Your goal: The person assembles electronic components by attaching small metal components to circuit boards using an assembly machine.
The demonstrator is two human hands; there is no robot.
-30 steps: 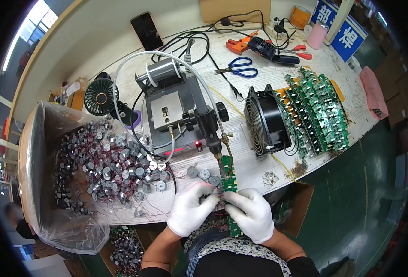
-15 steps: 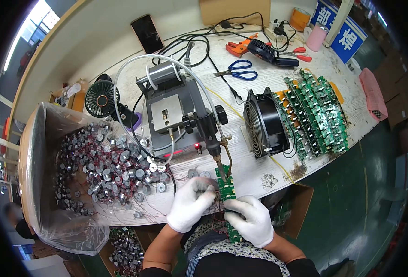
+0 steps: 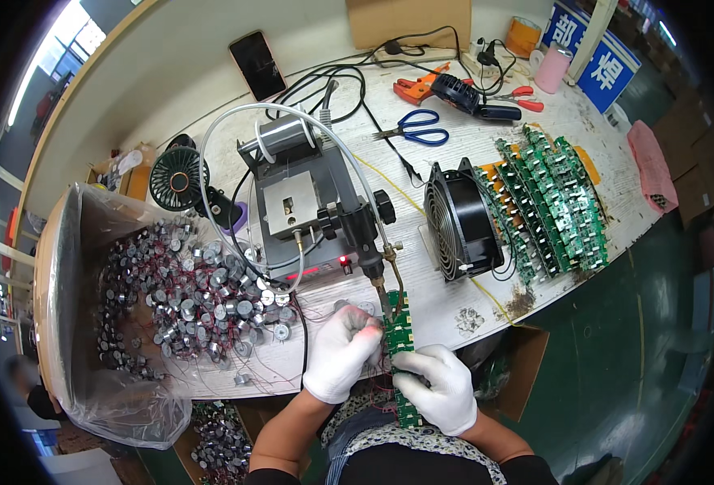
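My right hand (image 3: 442,388), in a white glove, is closed on the edge of a long green circuit board (image 3: 403,339). The board points away from me, its near end over my lap. Above its far end stands the tip of a soldering iron (image 3: 387,303), clamped to a soldering machine (image 3: 300,218) with a solder spool (image 3: 288,136). My left hand (image 3: 342,352), gloved too, is pinched at the board's left edge beside the tip; what its fingers hold is hidden. Thin red wires and small round motors (image 3: 366,308) lie around that hand.
A plastic-lined box (image 3: 74,323) at left spills small motors (image 3: 211,307) with red wires. At right stand a black fan (image 3: 462,222) and rows of green boards (image 3: 563,202). Blue-handled scissors (image 3: 421,128), a phone (image 3: 258,65) and a small fan (image 3: 177,178) lie farther back.
My left hand has shifted slightly right and up, nearer the iron's tip. The board's far end has moved slightly to the right, with my right hand still on it.
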